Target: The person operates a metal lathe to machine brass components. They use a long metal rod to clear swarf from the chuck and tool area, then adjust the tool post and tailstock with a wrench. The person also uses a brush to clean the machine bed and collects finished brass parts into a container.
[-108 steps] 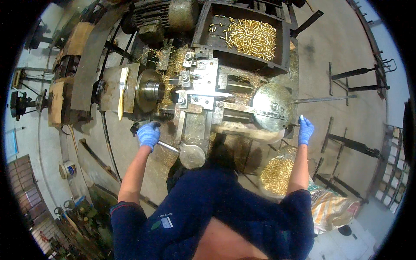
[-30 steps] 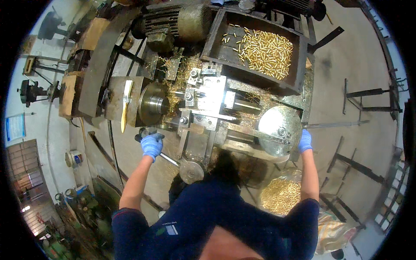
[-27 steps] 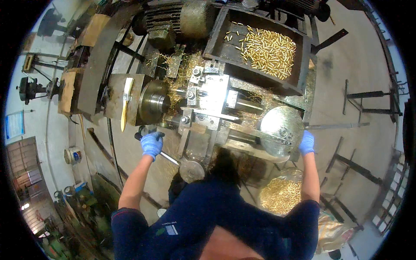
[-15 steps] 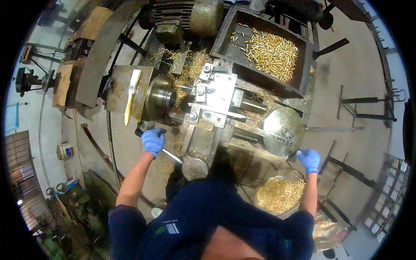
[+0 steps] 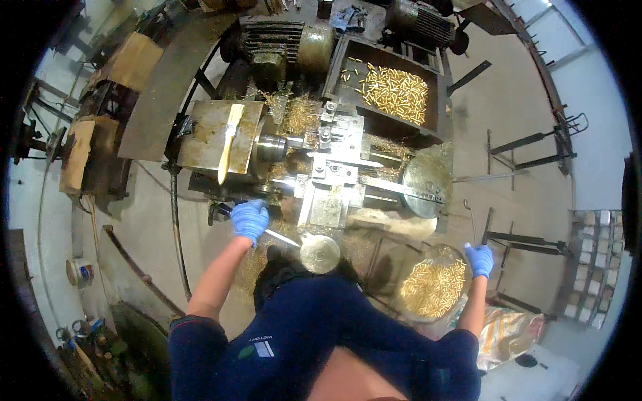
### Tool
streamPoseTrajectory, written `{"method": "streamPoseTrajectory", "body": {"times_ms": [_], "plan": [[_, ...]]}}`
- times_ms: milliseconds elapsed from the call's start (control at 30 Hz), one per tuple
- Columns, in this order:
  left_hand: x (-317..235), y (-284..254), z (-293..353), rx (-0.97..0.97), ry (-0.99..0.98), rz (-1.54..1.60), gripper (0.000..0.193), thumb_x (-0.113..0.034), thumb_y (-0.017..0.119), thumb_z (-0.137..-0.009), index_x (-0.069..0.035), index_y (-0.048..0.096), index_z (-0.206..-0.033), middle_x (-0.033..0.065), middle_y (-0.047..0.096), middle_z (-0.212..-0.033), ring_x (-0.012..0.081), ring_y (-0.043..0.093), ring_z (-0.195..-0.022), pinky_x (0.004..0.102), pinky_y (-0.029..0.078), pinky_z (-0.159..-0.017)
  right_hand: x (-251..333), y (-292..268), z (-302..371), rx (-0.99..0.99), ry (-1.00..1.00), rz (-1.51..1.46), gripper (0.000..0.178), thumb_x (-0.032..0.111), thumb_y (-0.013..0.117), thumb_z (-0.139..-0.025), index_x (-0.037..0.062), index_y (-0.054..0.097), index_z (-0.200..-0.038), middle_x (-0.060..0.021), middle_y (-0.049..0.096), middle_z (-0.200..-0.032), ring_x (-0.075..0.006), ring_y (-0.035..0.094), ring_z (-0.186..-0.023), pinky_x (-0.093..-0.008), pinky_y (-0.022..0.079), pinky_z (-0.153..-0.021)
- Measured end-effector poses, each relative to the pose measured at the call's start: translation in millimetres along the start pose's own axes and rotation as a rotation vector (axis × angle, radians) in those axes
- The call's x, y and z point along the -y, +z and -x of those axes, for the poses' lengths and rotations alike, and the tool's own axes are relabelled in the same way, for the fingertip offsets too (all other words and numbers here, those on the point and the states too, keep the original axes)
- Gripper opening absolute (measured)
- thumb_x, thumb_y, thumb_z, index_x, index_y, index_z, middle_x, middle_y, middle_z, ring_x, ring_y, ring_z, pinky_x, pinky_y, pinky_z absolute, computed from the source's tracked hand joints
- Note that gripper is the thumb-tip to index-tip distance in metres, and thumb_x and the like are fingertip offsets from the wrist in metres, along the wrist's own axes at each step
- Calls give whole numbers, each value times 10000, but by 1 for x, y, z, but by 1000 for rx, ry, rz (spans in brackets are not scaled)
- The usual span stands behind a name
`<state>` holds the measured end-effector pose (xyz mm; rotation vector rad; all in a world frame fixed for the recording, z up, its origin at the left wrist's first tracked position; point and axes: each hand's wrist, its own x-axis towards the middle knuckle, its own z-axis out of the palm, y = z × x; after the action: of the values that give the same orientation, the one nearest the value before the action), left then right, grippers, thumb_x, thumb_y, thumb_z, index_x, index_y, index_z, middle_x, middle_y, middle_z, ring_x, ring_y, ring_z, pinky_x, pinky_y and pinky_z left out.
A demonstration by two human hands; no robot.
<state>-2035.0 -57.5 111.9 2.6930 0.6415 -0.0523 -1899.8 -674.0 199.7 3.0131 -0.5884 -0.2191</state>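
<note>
Nearest the body, the smooth grey metal disc (image 5: 319,254) carried a bright steel lever with a black knob (image 5: 282,238); the blue-gloved left hand (image 5: 249,220) had its fingers wrapped round the lever near the knob. A slipping palm, or an uneven pull, could have jerked the lever and whatever it drove. To the right, the blue-gloved right hand (image 5: 479,259) had its fingers closed on the lower end of a thin dark metal rod with a curled tip (image 5: 473,227), which stood above and beside a round clear plastic tub (image 5: 438,252) of small brass cylinders (image 5: 431,291). A low sweep of the rod could have caught the tub's rim and spilled them; the striped woven sack (image 5: 511,331) just beyond could have hidden strays.

Farther off, the round grey steel plate (image 5: 426,175) lay within reach of the rod, so a careless swing could have struck it. At the left, a flat brush with a yellow wooden handle (image 5: 230,140) rested loose on the brown-stained metal housing (image 5: 197,140) beside the bright steel chuck (image 5: 273,148); vibration could have shaken it off. Whether the chuck turned could not be told. Behind, curled brass shavings (image 5: 301,119) could have snagged moving parts. Farther still stood the dark open metal box (image 5: 384,121) of similar pieces and a ribbed grey motor (image 5: 284,43).
</note>
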Motion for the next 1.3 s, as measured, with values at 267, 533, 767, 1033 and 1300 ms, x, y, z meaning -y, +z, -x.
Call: {"method": "streamPoseTrajectory", "body": {"times_ms": [267, 533, 767, 1033, 1300], "plan": [[18, -10, 0, 168, 301, -84, 235, -293, 533, -764, -177, 684, -901, 88, 663, -867, 296, 621, -776, 425, 481, -709, 13, 22, 103, -109, -32, -586, 373, 372, 700, -761, 8, 684, -681, -147, 623, -615, -195, 576, -553, -341, 436, -567], [33, -17, -6, 221, 420, -47, 255, -295, 514, -771, -169, 671, -928, 95, 663, -873, 292, 628, -797, 431, 483, -704, 114, -46, 193, -184, -257, -362, 449, 434, 666, -769, 25, 610, -592, -168, 506, -515, -293, 510, -492, -399, 412, -539], [23, -25, -10, 344, 382, -59, 299, -308, 494, -782, -144, 661, -969, 124, 665, -910, 306, 628, -857, 437, 489, -754, 171, -65, 179, -222, -504, -257, 476, 542, 641, -730, 88, 649, -590, -154, 570, -575, -320, 568, -556, -408, 459, -567], [-7, -30, 2, 388, 307, -96, 359, -385, 453, -859, -145, 642, -1049, 153, 660, -939, 322, 620, -896, 438, 471, -793, 201, -69, 112, -229, -796, -148, 463, 580, 595, -746, 137, 694, -654, -140, 577, -582, -301, 599, -569, -415, 464, -535], [-12, -18, 8, 349, 198, -214, 368, -422, 439, -881, -150, 675, -955, 143, 669, -835, 319, 632, -793, 446, 463, -733, 227, -79, 81, -57, -1003, 98, 461, 554, 530, -795, 146, 706, -674, -129, 594, -602, -293, 611, -570, -411, 484, -547]]}}
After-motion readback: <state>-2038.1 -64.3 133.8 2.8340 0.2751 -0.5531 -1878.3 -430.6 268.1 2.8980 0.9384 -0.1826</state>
